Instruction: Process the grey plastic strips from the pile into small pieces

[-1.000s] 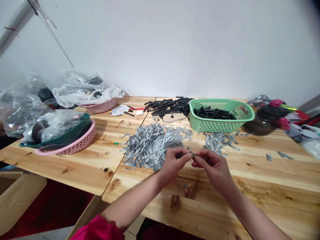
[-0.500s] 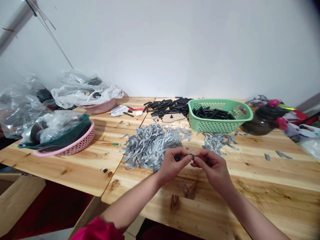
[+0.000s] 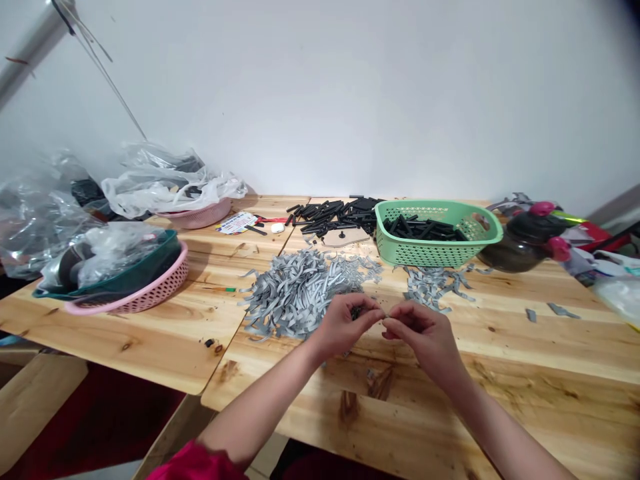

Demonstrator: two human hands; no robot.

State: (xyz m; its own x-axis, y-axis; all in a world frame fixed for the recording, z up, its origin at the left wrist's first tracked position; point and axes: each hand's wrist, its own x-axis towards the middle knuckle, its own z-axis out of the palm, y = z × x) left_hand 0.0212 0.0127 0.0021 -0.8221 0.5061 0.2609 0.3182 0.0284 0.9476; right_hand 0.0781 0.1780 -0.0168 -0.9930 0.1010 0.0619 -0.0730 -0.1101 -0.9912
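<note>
My left hand (image 3: pixel 345 327) and my right hand (image 3: pixel 425 337) meet above the pine table (image 3: pixel 500 347), fingertips nearly touching. The left fingers pinch a small black tube (image 3: pixel 357 312). The right fingers pinch something small at the tube's end, probably a grey strip, mostly hidden by my fingers. Just beyond my left hand lies a large heap of grey rubbery strips (image 3: pixel 300 293), and a smaller heap (image 3: pixel 433 285) lies beyond my right hand.
A green perforated basket (image 3: pixel 437 235) holds black tubes, with a loose pile of them (image 3: pixel 330 217) to its left. On the left, plastic bags fill pink baskets (image 3: pixel 145 290). A dark pot with pink knobs (image 3: pixel 525 240) stands at the right. A seam divides the tabletop.
My hands stay together at nearly the same spot, with small finger shifts. The whole scene has drifted slightly in the view as my head moves.
</note>
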